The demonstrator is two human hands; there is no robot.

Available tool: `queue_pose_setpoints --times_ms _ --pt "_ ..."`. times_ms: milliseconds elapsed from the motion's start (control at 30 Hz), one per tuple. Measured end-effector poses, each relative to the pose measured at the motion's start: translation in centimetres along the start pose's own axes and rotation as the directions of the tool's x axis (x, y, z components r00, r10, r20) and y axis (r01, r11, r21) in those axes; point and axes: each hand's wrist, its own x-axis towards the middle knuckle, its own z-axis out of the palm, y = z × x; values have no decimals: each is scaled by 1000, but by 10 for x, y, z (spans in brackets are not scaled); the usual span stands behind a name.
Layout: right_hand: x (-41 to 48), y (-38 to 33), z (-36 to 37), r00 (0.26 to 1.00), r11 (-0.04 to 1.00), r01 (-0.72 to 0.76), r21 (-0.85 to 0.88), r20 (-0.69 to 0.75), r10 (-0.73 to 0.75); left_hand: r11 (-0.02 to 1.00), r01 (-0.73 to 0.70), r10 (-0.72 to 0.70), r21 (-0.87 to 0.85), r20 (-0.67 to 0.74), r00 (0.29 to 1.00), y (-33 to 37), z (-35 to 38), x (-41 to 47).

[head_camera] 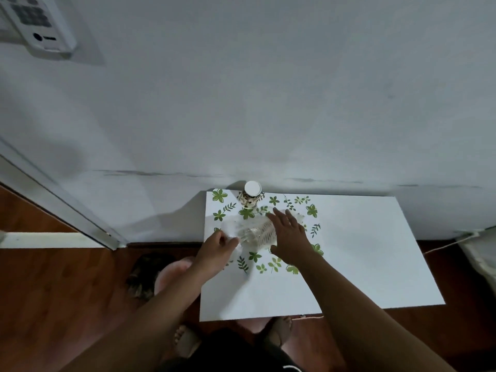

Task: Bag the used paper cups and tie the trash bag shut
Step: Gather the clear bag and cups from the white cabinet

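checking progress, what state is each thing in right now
bag: clear, lying on the table, untied, something ribbed inside
cup: standing at the table's far edge, outside the bag
left hand: pinches the bag's edge
right hand: flat, fingers spread, on the bag

Single head-worn cam, wide-angle, straight lines bowed twd the edges. Looks fwd and steeply down over the desk (362, 251), facing the wall (268, 103) behind it. Desk sits lower-centre, fairly near. Left hand (217, 248) and right hand (288, 237) reach in from btm edge. Wood floor (67, 291) shows either side.
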Motion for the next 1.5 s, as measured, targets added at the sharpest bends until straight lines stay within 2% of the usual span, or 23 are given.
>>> queue_pose_setpoints --times_ms 100,267,400,467,567,633,700,833,1000,1100,1133,1233,1367,1500 --pt "16 13 8 998 992 50 -112 33 -46 995 31 -31 -97 -1 1000 0 5 0" --pt "28 23 16 996 970 87 -226 -11 -92 947 123 -125 -296 13 992 3 14 -4" --pt "30 39 7 989 940 149 -306 59 -137 834 207 -207 -511 59 977 12 23 -5" --pt "28 52 3 982 934 188 -303 71 -175 816 200 -189 -543 76 979 19 27 -6" --pt "20 62 -16 970 945 241 -220 98 -224 915 166 -131 -369 119 984 28 23 -8" --pt "12 64 -33 957 949 276 -152 135 -257 981 103 -67 -165 210 975 40 19 -13" --pt "5 68 -48 943 939 317 -131 145 -298 999 34 -23 -34 297 955 57 18 -17" --pt "-9 70 -68 928 915 365 -172 145 -343 1000 -30 30 -6 390 921 91 19 -27" --pt "-13 64 -77 932 903 364 -230 88 -353 978 -73 18 193 277 961 99 32 -9" --pt "-15 66 -79 952 928 306 -214 59 -300 931 -145 85 334 188 978 105 36 5" --pt "-15 68 -79 958 933 285 -218 44 -282 969 -132 79 211 244 967 106 38 9" --pt "-14 68 -78 972 945 233 -231 11 -237 984 -52 7 170 255 967 114 32 8" --pt "-11 68 -77 982 953 176 -246 -26 -188 984 -121 72 133 325 943 120 21 18" --pt "-10 73 -70 986 962 141 -232 -51 -156 1000 1 3 -13 295 956 118 3 25"
